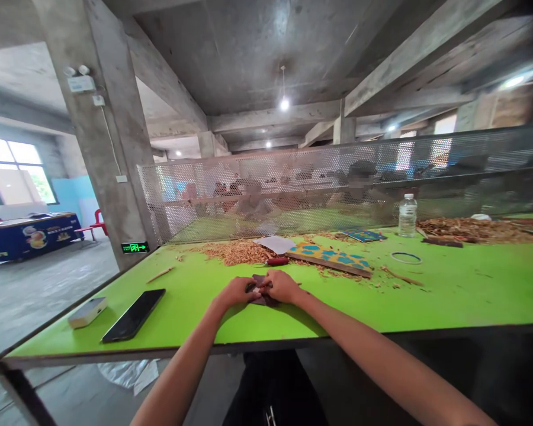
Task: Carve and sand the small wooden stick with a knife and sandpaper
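Note:
Both hands meet over the near middle of the green table. My left hand (238, 291) is closed, its thumb and fingers pinching the edge of a dark brown sheet (265, 301) that looks like sandpaper. Close against it, my right hand (283, 287) is bent over the same sheet with its fingers closed. Something small and pale shows between the fingertips, too small to name. What lies under the right palm is hidden. Just beyond the hands rests a red-handled carving tool (277, 261), beside a yellow and blue patterned board (331, 259).
Wood shavings (231, 252) lie behind the hands, partly under white paper (275, 244). A black phone (134, 315) and small pale box (87, 312) sit left. Rightward are a ring (406, 258), water bottle (407, 216) and shavings heap (484, 229). A perforated metal screen (293, 192) borders the table (195, 313).

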### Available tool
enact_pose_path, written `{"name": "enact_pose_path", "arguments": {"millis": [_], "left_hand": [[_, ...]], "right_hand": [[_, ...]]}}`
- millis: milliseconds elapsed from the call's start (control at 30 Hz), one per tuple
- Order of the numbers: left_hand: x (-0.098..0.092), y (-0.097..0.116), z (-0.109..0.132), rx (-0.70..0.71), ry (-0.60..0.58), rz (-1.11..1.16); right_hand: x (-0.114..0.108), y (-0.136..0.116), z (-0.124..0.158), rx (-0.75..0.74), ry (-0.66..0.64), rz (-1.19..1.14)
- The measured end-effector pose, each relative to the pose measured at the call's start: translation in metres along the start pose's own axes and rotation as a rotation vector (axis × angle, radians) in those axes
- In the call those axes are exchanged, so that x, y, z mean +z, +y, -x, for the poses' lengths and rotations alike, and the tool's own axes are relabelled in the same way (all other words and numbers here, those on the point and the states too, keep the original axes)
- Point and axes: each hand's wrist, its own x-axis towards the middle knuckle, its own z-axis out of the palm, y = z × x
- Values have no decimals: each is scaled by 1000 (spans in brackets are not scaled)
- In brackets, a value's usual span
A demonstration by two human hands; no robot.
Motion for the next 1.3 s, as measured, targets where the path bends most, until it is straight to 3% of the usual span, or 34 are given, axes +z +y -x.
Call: {"name": "enact_pose_path", "arguments": {"millis": [167,300,467,900,1033,1167,1300], "left_hand": [[1,1,2,7,30,-24],[2,1,3,-3,47,-24],[2,1,2,-1,48,-15],[-1,3,2,-4,24,-18],[-1,4,2,-12,24,-23],[-2,7,2,-16,23,-26],[-2,8,3,-30,31,-21]], "right_hand": [[-2,-3,1,104,53,63],[-3,-4,1,23,-6,24],[-3,-4,2,106,33,54],[1,0,-2,60,6,33],[0,1,-3,110,44,47],[1,1,-2,27,1,15],[2,1,-3,87,25,63]]}}
